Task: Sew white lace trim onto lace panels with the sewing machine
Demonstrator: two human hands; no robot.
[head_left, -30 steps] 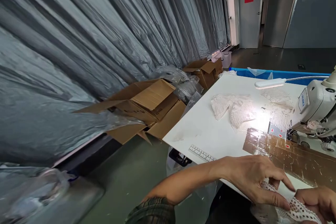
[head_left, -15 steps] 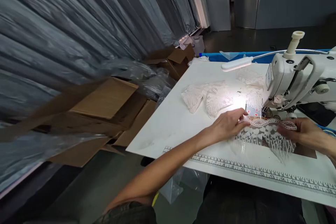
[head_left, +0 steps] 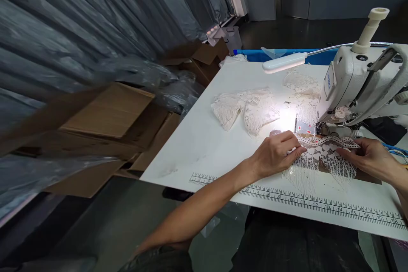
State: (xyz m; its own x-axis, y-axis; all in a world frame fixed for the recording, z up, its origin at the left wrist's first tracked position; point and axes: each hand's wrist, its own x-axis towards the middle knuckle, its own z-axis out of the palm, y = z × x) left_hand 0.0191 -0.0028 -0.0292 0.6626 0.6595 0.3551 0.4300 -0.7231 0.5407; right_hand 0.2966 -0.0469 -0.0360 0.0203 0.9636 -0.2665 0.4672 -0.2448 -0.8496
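A white fringed lace strip [head_left: 325, 153] lies spread in front of the needle area of a white sewing machine [head_left: 346, 80]. My left hand [head_left: 280, 151] pinches the strip's left end, its fingers closed on the scalloped edge. At the opposite end my right hand [head_left: 376, 157] grips the lace between thumb and fingers. The upper edge of the strip runs just below the presser foot [head_left: 319, 127]; whether it lies under the foot I cannot tell. More lace [head_left: 247, 108] sits loosely bunched to the left, and another lace piece [head_left: 302, 83] lies behind the needle.
A lit lamp [head_left: 284, 63] on a flexible neck hangs over the white table [head_left: 191, 148]. A printed ruler [head_left: 287, 195] follows the front edge. Open cardboard boxes [head_left: 108, 110] and plastic sheeting stand on the left, before a grey curtain [head_left: 105, 12]. A dark phone-like object [head_left: 385, 129] lies behind the right hand.
The view has shifted slightly, so the table appears higher and further left. My left hand has moved a little over the lace's left end, and the strip lies flatter. Both hands still hold it.
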